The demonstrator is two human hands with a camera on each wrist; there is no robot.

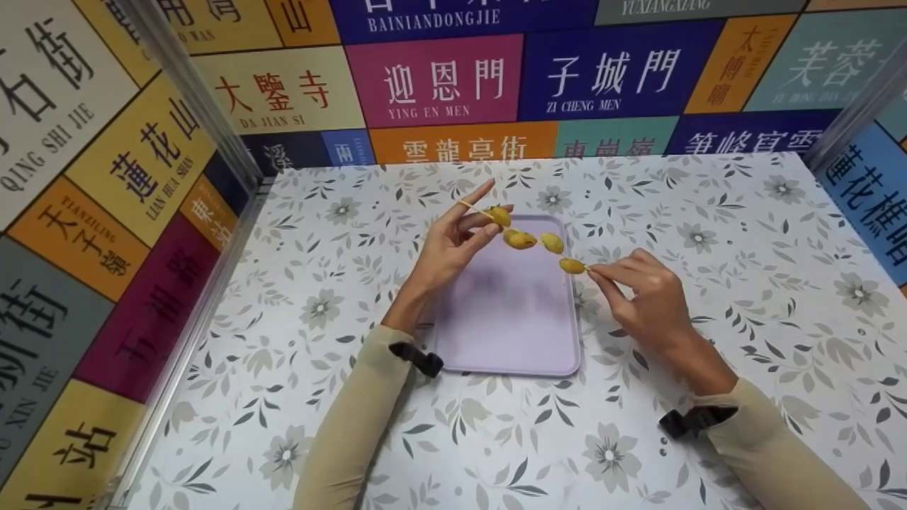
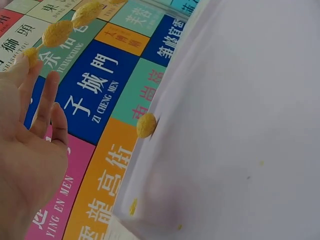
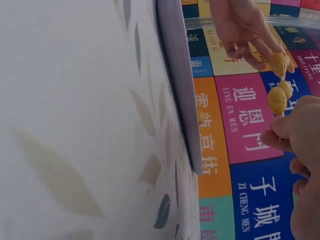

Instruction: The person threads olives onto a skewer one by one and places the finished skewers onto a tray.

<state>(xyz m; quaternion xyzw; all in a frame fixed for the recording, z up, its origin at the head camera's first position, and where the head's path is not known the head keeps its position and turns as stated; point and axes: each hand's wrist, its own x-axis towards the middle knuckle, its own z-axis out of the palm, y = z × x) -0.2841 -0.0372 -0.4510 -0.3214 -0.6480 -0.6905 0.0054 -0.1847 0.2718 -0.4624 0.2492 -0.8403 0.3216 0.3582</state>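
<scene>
Both hands hold a thin skewer of yellow, rough-surfaced oval balls (image 1: 551, 243) over the far part of a lilac tray (image 1: 510, 312). My left hand (image 1: 453, 241) pinches the ball at its end between thumb and finger, its other fingers spread. A bit of pale stick (image 1: 473, 207) shows past that ball. Thumb and fingers of my right hand (image 1: 648, 297) pinch the other stick end, right of the tray. The skewer slopes down toward the right hand in the head view. A loose yellow ball (image 2: 146, 125) lies in the tray by its rim in the left wrist view.
Small yellow crumbs (image 2: 133, 206) lie in the tray. A floral-patterned cloth (image 1: 319, 397) covers the table around it. Panels with large printed characters (image 1: 439, 78) stand behind the table and at its sides. Black straps (image 1: 418, 358) sit on both wrists.
</scene>
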